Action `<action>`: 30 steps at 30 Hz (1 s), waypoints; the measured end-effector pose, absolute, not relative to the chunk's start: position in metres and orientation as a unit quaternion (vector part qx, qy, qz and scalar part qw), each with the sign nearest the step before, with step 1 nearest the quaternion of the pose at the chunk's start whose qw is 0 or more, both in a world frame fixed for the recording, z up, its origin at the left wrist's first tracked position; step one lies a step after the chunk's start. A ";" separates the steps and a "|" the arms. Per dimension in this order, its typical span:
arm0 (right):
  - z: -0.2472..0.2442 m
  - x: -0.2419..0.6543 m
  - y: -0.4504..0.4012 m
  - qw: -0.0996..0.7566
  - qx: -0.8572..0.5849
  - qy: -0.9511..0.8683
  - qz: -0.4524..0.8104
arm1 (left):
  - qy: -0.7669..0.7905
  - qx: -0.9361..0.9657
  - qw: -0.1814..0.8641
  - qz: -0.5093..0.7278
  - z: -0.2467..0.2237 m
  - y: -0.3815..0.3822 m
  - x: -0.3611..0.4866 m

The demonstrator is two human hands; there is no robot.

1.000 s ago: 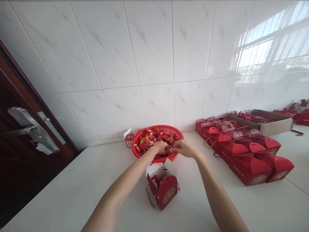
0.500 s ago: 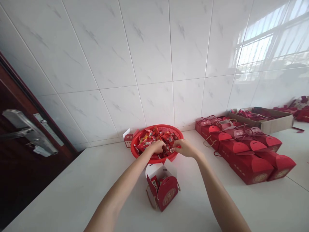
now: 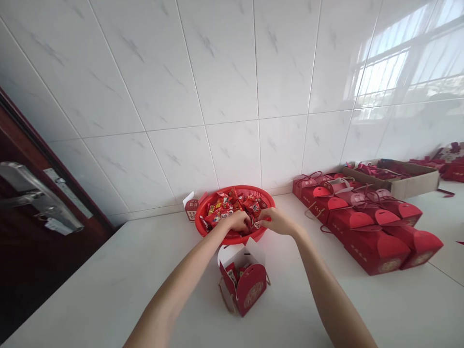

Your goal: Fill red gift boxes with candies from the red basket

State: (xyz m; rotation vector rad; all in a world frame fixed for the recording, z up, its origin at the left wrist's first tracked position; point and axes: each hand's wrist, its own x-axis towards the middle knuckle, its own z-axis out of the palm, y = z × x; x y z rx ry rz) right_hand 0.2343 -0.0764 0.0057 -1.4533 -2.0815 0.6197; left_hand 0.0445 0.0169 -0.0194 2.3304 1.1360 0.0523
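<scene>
A red plastic basket [image 3: 200,227] stands near the wall, filled with red-wrapped candies [image 3: 219,212]. My left hand [image 3: 237,221] reaches into it from the front, fingers curled down among the wrappers; its fingertips are hidden. At the basket's right side, my right hand [image 3: 277,222] has thumb and fingers brought together in a pinch beside a round-labelled wrapper. Whatever lies between those fingers is too small to make out. Just in front of the basket sits a red gift box [image 3: 250,290] with its flaps up, a rope handle and several wrapped pieces inside.
Rows of closed red gift boxes [image 3: 377,246] stand on the white table [image 3: 145,290] at right. Behind them is a cardboard carton [image 3: 416,183] holding red items. Another small red box [image 3: 191,208] leans left of the basket. A tiled wall runs behind; a dark door [image 3: 32,241] is at left.
Both hands stay at the basket, with only a slight shift of the fingers. The view has moved a little; the boxes and basket stand as before.
</scene>
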 end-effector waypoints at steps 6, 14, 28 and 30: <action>0.005 0.237 -0.075 0.261 -0.528 -0.774 0.232 | 0.446 0.827 0.300 0.167 -0.015 0.022 0.032; -0.007 0.214 -0.068 0.325 -0.589 -0.710 0.209 | 0.399 0.806 0.346 0.268 -0.004 0.018 0.034; -0.026 0.200 -0.058 0.438 -0.536 -0.661 0.289 | 0.355 0.785 0.391 0.324 -0.001 0.009 0.034; -0.028 0.198 -0.056 0.450 -0.535 -0.659 0.278 | 0.358 0.788 0.389 0.316 0.000 0.007 0.035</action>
